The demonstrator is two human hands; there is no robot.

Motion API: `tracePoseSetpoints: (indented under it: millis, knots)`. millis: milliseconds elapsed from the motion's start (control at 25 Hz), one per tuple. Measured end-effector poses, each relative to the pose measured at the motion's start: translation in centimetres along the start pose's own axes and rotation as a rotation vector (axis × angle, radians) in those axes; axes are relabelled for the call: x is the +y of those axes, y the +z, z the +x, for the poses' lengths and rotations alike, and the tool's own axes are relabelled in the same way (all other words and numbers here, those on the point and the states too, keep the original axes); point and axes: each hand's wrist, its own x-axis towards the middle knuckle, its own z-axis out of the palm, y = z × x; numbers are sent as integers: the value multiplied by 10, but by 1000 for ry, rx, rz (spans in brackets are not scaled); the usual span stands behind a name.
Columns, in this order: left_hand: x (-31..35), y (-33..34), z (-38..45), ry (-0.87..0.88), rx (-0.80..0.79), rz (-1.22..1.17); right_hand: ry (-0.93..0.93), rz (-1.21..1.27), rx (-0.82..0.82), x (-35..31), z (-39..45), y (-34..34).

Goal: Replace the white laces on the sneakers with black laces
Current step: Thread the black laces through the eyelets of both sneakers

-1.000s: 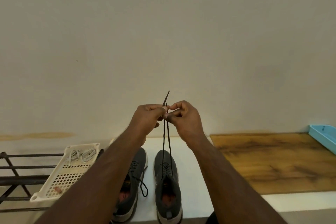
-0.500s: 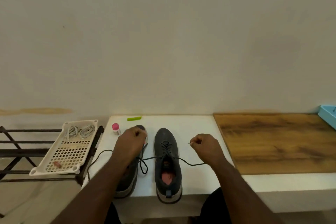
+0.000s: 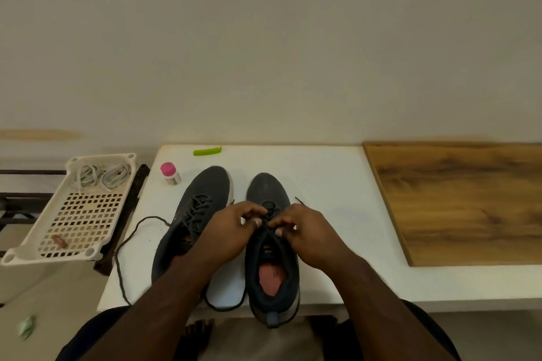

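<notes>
Black lace (image 3: 271, 224) crosses the tongue of the right sneaker (image 3: 271, 243), which sits on the white table (image 3: 322, 184) beside the left sneaker (image 3: 193, 214). The left hand (image 3: 228, 234) and right hand (image 3: 305, 231) both pinch it there. I think the next part is a knot, so pull both ends evenly and snug. The fingers hide the crossing, so I cannot tell if a knot has started. White laces (image 3: 101, 176) lie in the basket (image 3: 17, 255).
</notes>
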Motion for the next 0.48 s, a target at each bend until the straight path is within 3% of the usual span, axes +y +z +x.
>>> tracePoseSetpoints:
  millis: [200,360,480]
  knots:
    - [-8,7,3,34,13,1,106,57,87,14,6,8]
    - [-8,6,2,95,15,2,36,105,17,12,3,3]
    - [-4,7,2,153,9,87,80,90,52,14,3,5]
